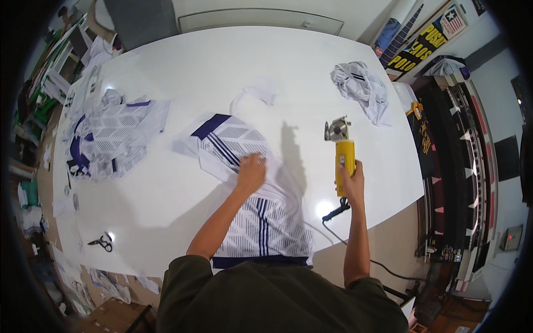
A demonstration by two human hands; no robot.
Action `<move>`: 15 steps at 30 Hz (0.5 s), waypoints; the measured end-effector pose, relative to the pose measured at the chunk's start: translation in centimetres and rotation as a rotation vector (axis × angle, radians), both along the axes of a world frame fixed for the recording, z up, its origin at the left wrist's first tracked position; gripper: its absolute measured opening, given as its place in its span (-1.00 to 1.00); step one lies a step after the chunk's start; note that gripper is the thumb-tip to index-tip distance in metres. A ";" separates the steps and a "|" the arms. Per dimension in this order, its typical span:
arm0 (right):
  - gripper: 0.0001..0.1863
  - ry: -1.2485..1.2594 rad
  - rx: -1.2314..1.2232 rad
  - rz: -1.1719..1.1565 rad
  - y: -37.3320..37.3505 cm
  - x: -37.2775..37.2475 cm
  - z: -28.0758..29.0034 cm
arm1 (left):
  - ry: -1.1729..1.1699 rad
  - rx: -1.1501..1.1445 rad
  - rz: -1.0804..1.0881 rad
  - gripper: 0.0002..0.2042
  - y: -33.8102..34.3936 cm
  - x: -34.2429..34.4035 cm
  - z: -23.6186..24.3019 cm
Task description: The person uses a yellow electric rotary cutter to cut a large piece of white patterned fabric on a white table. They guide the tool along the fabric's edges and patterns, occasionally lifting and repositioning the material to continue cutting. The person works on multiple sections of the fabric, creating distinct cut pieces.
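Observation:
My right hand (353, 180) is wrapped round the yellow body of an electric round-blade cloth cutter (345, 155), held above the right part of the table with its metal head pointing away from me. My left hand (252, 170) is closed, its fingers bunched on a white patterned fabric piece (227, 139) with dark stripes and a purple band. That piece lies askew at the table's middle. Close to my body, a second patterned piece (266, 230) with dark stripes and a dark hem lies at the near edge. Plain white cloth runs between the two.
A heap of patterned fabric pieces (116, 139) covers the left side of the white table (194, 66). Black scissors (102, 242) lie near left. Crumpled cloth (363, 91) sits far right, and a white scrap (261, 91) farther back. The cutter's cable (383, 266) trails off the right edge.

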State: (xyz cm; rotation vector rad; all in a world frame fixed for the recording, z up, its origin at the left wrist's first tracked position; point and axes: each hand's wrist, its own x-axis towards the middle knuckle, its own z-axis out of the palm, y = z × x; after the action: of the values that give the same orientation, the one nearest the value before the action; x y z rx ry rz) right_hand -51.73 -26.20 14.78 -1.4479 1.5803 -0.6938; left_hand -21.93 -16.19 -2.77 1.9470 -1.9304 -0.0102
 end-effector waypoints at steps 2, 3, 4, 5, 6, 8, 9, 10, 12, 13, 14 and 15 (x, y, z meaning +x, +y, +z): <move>-0.37 -0.009 -0.004 -0.040 0.1 -2.6 -0.7 | -0.036 0.001 0.217 -0.47 -2.7 1.0 -1.1; -0.37 -0.014 0.005 -0.066 0.2 -3.7 -1.2 | -0.055 0.040 0.308 -0.43 -3.7 1.6 -1.7; -0.37 -0.049 0.013 -0.078 0.1 -4.4 -1.7 | -0.091 0.099 0.420 -0.39 -4.8 2.5 -2.3; -0.38 -0.082 0.033 -0.097 0.2 -5.2 -2.2 | -0.134 0.073 0.377 -0.32 -6.8 3.8 -2.8; -0.38 -0.113 0.056 -0.118 0.4 -5.6 -2.7 | -0.178 0.145 0.354 -0.25 -9.1 5.7 -3.2; -0.39 -0.095 0.106 -0.134 0.3 -6.3 -3.5 | -0.199 0.214 0.388 -0.17 -15.1 11.4 -3.2; -0.39 -0.097 0.114 -0.130 0.4 -6.8 -3.8 | -0.176 0.294 0.463 -0.17 -18.0 14.8 -2.8; -0.39 -0.055 0.096 -0.129 0.6 -6.9 -4.1 | -0.242 0.289 0.636 -0.18 -20.0 17.7 -2.5; -0.39 -0.055 0.124 -0.124 1.3 -7.5 -4.5 | -0.231 0.274 0.799 -0.20 -22.8 22.1 -1.0; -0.38 -0.071 0.139 -0.118 1.9 -7.7 -4.8 | -0.162 0.174 0.691 -0.20 -22.8 22.8 -0.1; -0.36 -0.037 0.146 -0.088 2.3 -8.0 -5.1 | -0.078 0.132 0.585 -0.19 -21.4 22.5 0.6; -0.35 -0.003 0.141 -0.054 2.8 -8.1 -5.5 | 0.030 0.012 0.464 -0.19 -19.6 21.4 1.5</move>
State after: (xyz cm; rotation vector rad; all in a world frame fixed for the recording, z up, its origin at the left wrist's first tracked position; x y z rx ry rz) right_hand -59.86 -23.42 9.33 -1.3044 1.6379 -0.6023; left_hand -0.58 -35.81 -1.27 2.3394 -1.4211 0.0777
